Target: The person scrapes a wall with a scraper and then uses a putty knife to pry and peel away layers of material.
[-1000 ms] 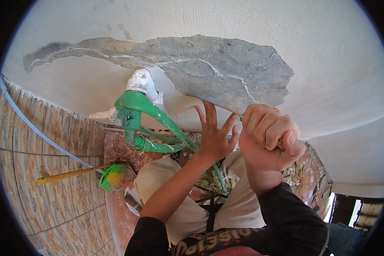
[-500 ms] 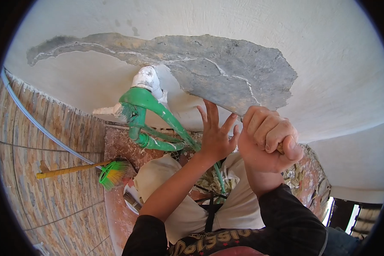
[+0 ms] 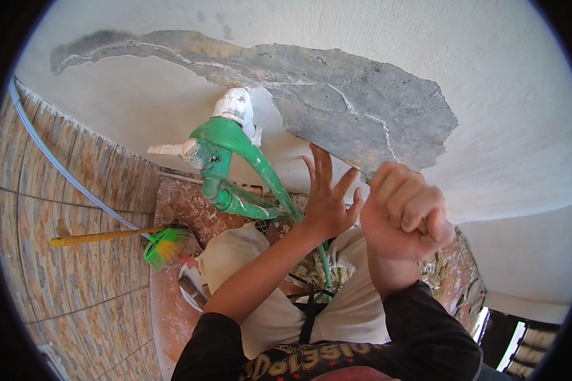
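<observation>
Scraping was the step in hand: the right hand (image 3: 405, 213) was fisted around a tool handle just below the grey bare patch (image 3: 362, 114), the left hand (image 3: 327, 200) splayed open beside it. Next, likely firm pressure along that patch's edge.

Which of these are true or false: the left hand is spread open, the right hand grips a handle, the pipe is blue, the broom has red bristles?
1. The left hand is spread open. True.
2. The right hand is closed on a tool handle. True.
3. The pipe is blue. False: it is green.
4. The broom has red bristles. False: they are green and yellow.
</observation>
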`<state>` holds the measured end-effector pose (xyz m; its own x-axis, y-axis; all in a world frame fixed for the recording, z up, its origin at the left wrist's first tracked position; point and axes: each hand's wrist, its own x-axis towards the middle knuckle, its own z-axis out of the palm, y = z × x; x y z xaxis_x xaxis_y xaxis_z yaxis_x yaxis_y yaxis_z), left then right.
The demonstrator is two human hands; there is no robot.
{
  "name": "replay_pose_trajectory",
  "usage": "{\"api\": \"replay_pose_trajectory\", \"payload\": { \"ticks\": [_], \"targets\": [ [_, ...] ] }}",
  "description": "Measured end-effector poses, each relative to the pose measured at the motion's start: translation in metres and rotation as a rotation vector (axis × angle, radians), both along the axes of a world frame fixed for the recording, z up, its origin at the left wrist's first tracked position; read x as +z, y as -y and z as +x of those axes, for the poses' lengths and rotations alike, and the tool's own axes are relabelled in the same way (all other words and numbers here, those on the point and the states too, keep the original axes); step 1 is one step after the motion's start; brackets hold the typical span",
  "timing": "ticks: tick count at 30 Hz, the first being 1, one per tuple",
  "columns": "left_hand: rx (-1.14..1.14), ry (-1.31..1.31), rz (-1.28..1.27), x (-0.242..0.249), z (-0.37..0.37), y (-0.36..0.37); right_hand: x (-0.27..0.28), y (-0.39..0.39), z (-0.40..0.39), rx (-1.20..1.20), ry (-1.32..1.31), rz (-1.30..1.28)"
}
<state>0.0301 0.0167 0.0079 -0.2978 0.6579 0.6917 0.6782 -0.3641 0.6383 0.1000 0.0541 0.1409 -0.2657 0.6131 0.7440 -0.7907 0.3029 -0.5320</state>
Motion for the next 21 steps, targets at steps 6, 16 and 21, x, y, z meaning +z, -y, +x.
{"api": "replay_pose_trajectory", "payload": {
  "ticks": [6, 16, 21],
  "targets": [
    [0.015, -0.03, 0.017, 0.001, -0.002, 0.001, 0.005, 0.0, 0.002, -0.008, -0.026, 0.031],
    [0.001, 0.012, -0.086, 0.002, -0.001, 0.003, 0.0, 0.004, -0.008, -0.031, -0.027, 0.115],
    [-0.02, -0.028, -0.053, 0.0, -0.004, 0.004, 0.004, 0.007, -0.001, -0.048, 0.01, 0.114]
  ]
}}
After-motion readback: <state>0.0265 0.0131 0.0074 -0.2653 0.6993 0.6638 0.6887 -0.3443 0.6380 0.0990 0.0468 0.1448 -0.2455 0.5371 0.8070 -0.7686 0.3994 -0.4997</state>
